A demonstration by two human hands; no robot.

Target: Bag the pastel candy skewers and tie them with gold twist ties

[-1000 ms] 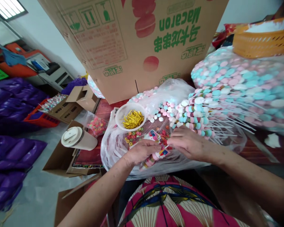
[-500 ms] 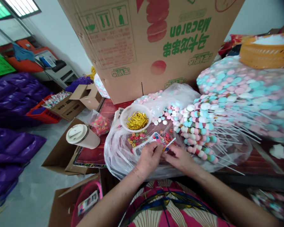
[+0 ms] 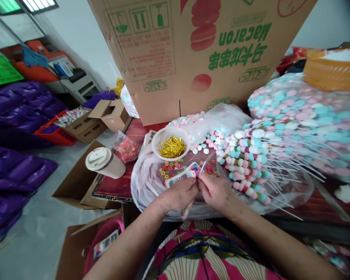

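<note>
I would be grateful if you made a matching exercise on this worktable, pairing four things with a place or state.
Column 1
1. Gold strips
2. Big cardboard box
3. Sweets on sticks
4. Single white stick

Column 2
A. Heaped to the right of the right hand
B. Poking up where the left hand and the right hand meet
C. In a round bowl
D. Standing with its printed words upside down

Right pairs: 1-C, 2-D, 3-A, 4-B
</note>
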